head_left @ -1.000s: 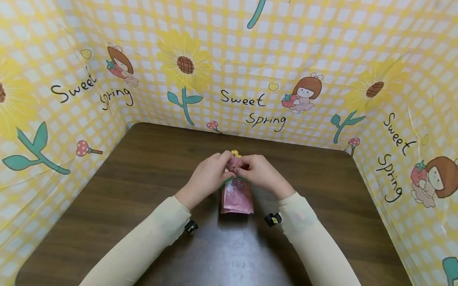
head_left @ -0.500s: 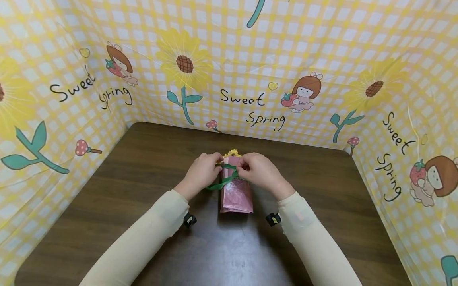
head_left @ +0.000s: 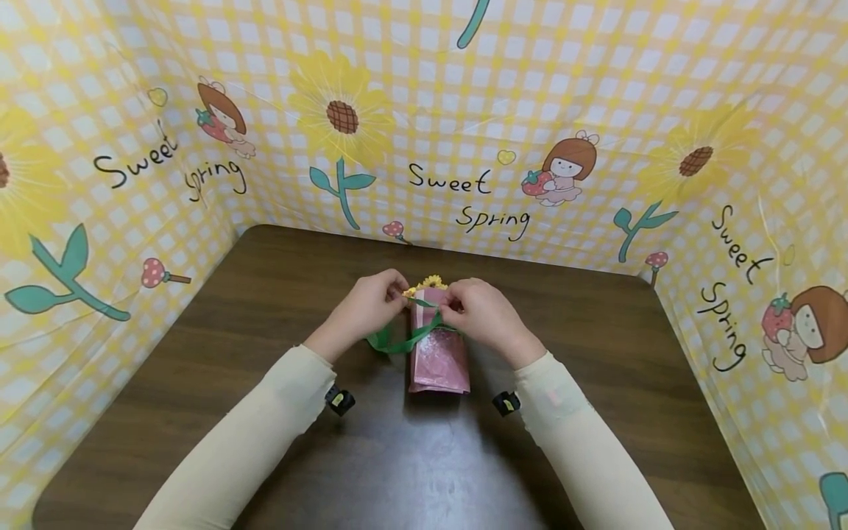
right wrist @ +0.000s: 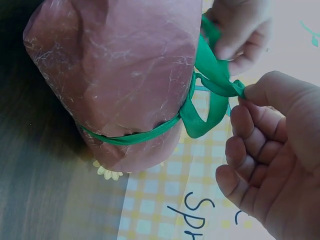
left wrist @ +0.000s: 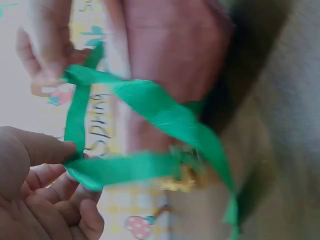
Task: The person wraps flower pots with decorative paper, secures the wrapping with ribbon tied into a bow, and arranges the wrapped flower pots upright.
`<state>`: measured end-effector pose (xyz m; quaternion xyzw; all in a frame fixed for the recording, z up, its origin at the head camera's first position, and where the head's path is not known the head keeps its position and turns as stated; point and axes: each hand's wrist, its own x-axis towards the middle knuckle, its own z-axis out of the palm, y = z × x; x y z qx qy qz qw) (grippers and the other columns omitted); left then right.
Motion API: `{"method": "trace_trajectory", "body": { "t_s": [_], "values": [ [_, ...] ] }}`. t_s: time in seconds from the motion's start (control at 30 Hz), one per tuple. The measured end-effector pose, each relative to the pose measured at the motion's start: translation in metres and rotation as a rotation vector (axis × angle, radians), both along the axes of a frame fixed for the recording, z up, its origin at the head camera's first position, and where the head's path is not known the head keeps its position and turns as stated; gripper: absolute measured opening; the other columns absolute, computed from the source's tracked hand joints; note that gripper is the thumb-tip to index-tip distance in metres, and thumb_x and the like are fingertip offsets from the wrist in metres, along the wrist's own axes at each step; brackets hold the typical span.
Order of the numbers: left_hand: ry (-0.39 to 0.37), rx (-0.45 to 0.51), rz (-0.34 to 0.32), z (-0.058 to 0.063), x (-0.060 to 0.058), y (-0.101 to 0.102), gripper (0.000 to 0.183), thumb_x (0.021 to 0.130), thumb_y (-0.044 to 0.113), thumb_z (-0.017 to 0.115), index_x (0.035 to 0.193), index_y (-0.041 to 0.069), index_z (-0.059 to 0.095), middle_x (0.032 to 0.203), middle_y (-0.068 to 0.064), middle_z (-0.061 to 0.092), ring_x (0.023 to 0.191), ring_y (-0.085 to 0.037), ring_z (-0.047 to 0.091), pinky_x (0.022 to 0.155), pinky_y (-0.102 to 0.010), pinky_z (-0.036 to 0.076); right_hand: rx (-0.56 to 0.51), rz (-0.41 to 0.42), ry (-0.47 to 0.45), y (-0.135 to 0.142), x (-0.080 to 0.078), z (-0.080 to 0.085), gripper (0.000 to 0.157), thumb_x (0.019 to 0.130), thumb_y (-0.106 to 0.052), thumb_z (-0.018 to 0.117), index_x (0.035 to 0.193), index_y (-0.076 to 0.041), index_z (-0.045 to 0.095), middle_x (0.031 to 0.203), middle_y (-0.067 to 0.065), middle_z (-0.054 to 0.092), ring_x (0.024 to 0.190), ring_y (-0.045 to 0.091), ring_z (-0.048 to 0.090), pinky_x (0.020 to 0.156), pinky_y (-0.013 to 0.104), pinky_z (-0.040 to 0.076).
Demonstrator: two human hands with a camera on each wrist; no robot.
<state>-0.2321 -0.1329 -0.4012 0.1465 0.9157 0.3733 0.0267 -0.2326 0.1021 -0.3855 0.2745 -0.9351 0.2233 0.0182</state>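
Observation:
A small bouquet wrapped in pink paper (head_left: 440,364) lies on the table in the head view, its yellow flowers (head_left: 432,282) showing at the far end. Green ribbon (right wrist: 135,137) runs round the wrapping. My left hand (head_left: 371,303), left of the bouquet, pinches the ribbon between thumb and forefinger, pulling out a strand. Over the bouquet's right side, my right hand (head_left: 482,316) pinches a looped part of the ribbon with thumb and forefinger. In the left wrist view a loose ribbon end (left wrist: 215,150) hangs free. The ribbon's crossing is partly hidden by fingers.
The dark wooden table (head_left: 265,442) extends round the bouquet. A yellow checked cloth (head_left: 424,110) with printed flowers and "Sweet Spring" lettering stands behind and along both sides. Black straps (head_left: 341,401) show at the wrists.
My hands were close together over the bouquet's top. The left hand has moved left, away from the right, drawing ribbon with it. The right hand and bouquet have barely shifted.

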Motion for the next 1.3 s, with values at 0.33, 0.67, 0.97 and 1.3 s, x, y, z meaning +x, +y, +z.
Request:
{"method": "trace_trajectory", "body": {
  "t_s": [0.33,0.67,0.97,1.3],
  "values": [
    [-0.161,0.155,-0.015,0.046,0.021,0.004,0.014,0.103,0.017,0.059,0.113,0.009,0.063,0.094,-0.012,0.068,0.068,-0.022,0.070,0.055,-0.033,0.054,-0.008,-0.049,0.005,0.002,-0.003,0.000,0.009,0.092,-0.022,0.069,0.084,-0.018,0.069,0.078,-0.003,0.061,0.078,0.015,0.054,0.068,0.031,0.046],
    [-0.345,0.054,-0.198,0.032,0.044,0.015,0.017,0.104,0.017,0.059,0.099,0.006,0.071,0.082,-0.007,0.067,0.067,-0.016,0.060,0.058,-0.028,0.050,-0.003,-0.053,0.017,0.002,-0.003,0.000,0.012,0.094,-0.024,0.069,0.084,-0.017,0.068,0.076,-0.003,0.059,0.076,0.016,0.053,0.067,0.031,0.044],
    [-0.413,0.284,-0.162,0.029,0.043,0.025,0.025,0.102,0.015,0.060,0.121,-0.001,0.067,0.096,-0.008,0.074,0.086,-0.023,0.068,0.071,-0.032,0.054,0.004,-0.041,0.030,0.002,-0.004,-0.002,0.013,0.094,-0.023,0.067,0.083,-0.017,0.067,0.076,-0.003,0.058,0.074,0.015,0.052,0.064,0.031,0.043],
    [-0.290,0.063,-0.235,0.027,0.051,0.035,0.014,0.100,0.008,0.061,0.106,0.007,0.073,0.093,-0.006,0.071,0.071,-0.017,0.058,0.060,-0.026,0.045,0.005,-0.030,0.007,0.002,-0.004,0.002,0.012,0.095,-0.022,0.065,0.084,-0.018,0.066,0.076,-0.003,0.059,0.074,0.015,0.053,0.065,0.031,0.044]
  ]
}}
